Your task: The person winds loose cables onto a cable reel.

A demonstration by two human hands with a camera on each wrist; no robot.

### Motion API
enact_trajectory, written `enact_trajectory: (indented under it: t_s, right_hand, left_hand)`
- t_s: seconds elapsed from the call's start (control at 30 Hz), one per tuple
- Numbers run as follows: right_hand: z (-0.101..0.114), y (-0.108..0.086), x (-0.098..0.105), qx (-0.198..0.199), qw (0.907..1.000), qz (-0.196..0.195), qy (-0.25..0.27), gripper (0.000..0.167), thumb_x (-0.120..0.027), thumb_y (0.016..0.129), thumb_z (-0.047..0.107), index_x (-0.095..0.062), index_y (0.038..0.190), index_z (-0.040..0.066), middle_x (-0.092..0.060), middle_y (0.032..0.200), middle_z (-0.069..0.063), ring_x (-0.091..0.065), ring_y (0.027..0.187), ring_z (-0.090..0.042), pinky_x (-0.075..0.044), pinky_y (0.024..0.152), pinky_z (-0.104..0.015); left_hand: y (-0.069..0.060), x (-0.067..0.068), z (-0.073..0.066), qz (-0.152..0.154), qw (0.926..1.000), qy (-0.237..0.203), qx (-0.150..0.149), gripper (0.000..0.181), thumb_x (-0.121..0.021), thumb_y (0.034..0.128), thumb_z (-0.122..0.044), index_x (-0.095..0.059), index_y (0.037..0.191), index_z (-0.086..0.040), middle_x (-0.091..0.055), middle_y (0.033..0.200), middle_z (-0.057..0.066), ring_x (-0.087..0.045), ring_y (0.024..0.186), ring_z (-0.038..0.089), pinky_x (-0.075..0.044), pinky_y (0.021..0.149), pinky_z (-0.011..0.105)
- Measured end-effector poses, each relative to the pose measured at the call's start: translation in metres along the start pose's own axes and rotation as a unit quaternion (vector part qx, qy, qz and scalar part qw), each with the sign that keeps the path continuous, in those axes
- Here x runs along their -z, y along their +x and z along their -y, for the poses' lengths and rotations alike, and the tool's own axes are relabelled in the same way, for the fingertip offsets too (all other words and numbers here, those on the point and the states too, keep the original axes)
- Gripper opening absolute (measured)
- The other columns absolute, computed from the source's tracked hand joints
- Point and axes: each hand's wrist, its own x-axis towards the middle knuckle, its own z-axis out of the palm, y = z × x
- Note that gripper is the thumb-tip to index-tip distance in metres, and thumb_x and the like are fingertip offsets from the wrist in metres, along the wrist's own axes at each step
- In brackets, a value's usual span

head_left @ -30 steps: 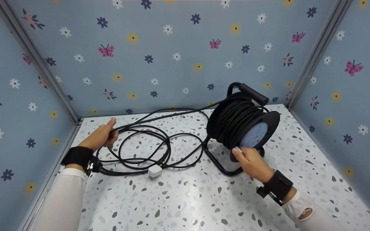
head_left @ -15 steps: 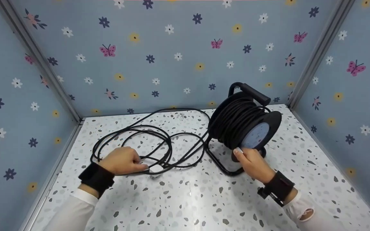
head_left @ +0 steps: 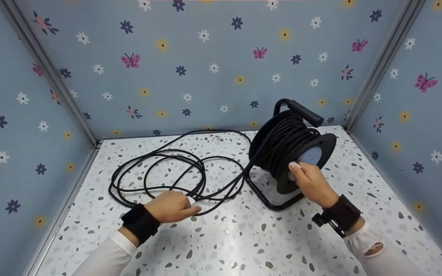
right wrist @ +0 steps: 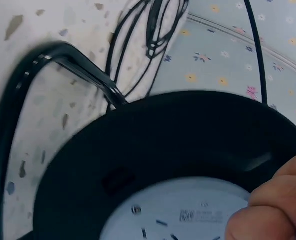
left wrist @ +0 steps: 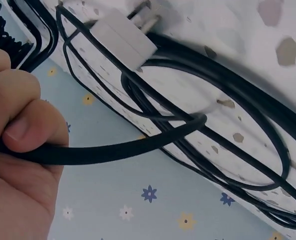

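A black cable reel [head_left: 280, 143] stands on its tube frame at right in the head view, thick with wound cable. My right hand [head_left: 315, 186] is at its pale blue socket face [head_left: 310, 154], fingers curled at the lower edge; whatever part lies inside the grip is hidden. Lower left, my left hand [head_left: 173, 207] grips the loose black cable [left wrist: 113, 151], which the left wrist view shows passing through the curled fingers. Behind that hand lies a white plug [left wrist: 125, 41], mostly hidden in the head view. In the right wrist view, curled fingers [right wrist: 267, 215] overlap the socket face.
Loose cable loops [head_left: 203, 172] spread over the speckled white surface [head_left: 221, 245] left of the reel. Blue flowered panels [head_left: 205, 84] rise at the back and both sides. The reel's carrying handle [head_left: 305, 113] tilts toward the back panel.
My left hand has come down and right from the far left, and the taut cable strand has dropped lower. My right hand has shifted slightly up and right on the reel's face.
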Motion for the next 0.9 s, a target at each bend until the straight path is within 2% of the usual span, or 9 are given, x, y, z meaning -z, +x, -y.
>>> enact_trajectory:
  t_s: [0.13, 0.23, 0.37, 0.43, 0.6, 0.7, 0.9]
  right_hand:
    - [0.003, 0.01, 0.014, -0.018, 0.9994, -0.026, 0.014, 0.042, -0.054, 0.114, 0.015, -0.057, 0.074, 0.002, -0.044, 0.059, 0.005, -0.044, 0.052, -0.008, -0.037, 0.055, -0.023]
    - [0.005, 0.017, 0.025, -0.026, 0.9988, -0.035, 0.021, 0.041, -0.052, 0.115, 0.016, -0.058, 0.076, 0.002, -0.046, 0.059, 0.006, -0.045, 0.052, -0.008, -0.037, 0.055, -0.022]
    - [0.003, 0.024, 0.038, -0.035, 0.9982, -0.036, 0.034, 0.043, -0.049, 0.116, 0.019, -0.057, 0.078, 0.001, -0.043, 0.057, 0.006, -0.04, 0.05, -0.007, -0.033, 0.053, -0.022]
    - [0.002, 0.026, 0.043, -0.038, 0.9975, -0.04, 0.043, 0.044, -0.048, 0.117, 0.02, -0.056, 0.078, 0.0, -0.041, 0.055, 0.006, -0.037, 0.049, -0.007, -0.031, 0.051, -0.022]
    - [-0.003, 0.03, 0.055, -0.048, 0.9962, -0.043, 0.059, 0.047, -0.045, 0.118, 0.025, -0.053, 0.078, 0.001, -0.038, 0.051, 0.008, -0.033, 0.045, -0.006, -0.028, 0.048, -0.022]
    - [-0.007, 0.032, 0.06, -0.058, 0.9957, -0.039, 0.06, 0.05, -0.044, 0.118, 0.028, -0.05, 0.076, 0.003, -0.037, 0.051, 0.008, -0.033, 0.045, -0.006, -0.029, 0.047, -0.022]
    - [-0.016, 0.038, 0.071, -0.069, 0.9941, -0.045, 0.071, 0.057, -0.04, 0.119, 0.032, -0.04, 0.074, -0.003, -0.033, 0.052, 0.01, -0.031, 0.045, -0.006, -0.029, 0.048, -0.023]
  left_hand:
    - [0.004, -0.008, -0.001, -0.01, 0.999, -0.031, 0.03, 0.061, -0.044, 0.1167, -0.041, -0.033, 0.058, -0.026, -0.026, 0.057, -0.014, -0.03, 0.051, 0.007, -0.037, 0.057, 0.03]
    - [0.009, -0.012, -0.001, -0.041, 0.9966, -0.055, 0.045, 0.06, -0.041, 0.118, -0.039, -0.032, 0.06, -0.026, -0.026, 0.057, -0.013, -0.028, 0.051, 0.007, -0.038, 0.059, 0.031]
    - [0.018, -0.017, 0.0, -0.103, 0.9917, -0.069, 0.033, 0.053, -0.043, 0.1177, -0.032, -0.038, 0.066, -0.023, -0.027, 0.059, -0.014, -0.028, 0.053, 0.006, -0.039, 0.06, 0.031]
    - [0.023, -0.019, 0.0, -0.123, 0.9897, -0.07, 0.022, 0.048, -0.044, 0.1176, -0.029, -0.041, 0.071, -0.021, -0.028, 0.062, -0.014, -0.028, 0.056, 0.006, -0.038, 0.061, 0.029]
    - [0.031, -0.023, -0.006, -0.13, 0.9892, -0.068, 0.0, 0.037, -0.044, 0.1173, -0.025, -0.046, 0.081, -0.019, -0.03, 0.066, -0.013, -0.028, 0.059, 0.005, -0.034, 0.06, 0.027]
    - [0.035, -0.023, -0.01, -0.133, 0.9888, -0.067, -0.002, 0.034, -0.045, 0.1169, -0.024, -0.046, 0.084, -0.018, -0.03, 0.067, -0.013, -0.029, 0.059, 0.004, -0.034, 0.06, 0.026]
    - [0.045, -0.015, -0.018, -0.146, 0.9861, -0.079, -0.005, 0.031, -0.045, 0.1168, -0.023, -0.048, 0.087, -0.016, -0.033, 0.069, -0.012, -0.034, 0.062, 0.007, -0.037, 0.062, 0.028]
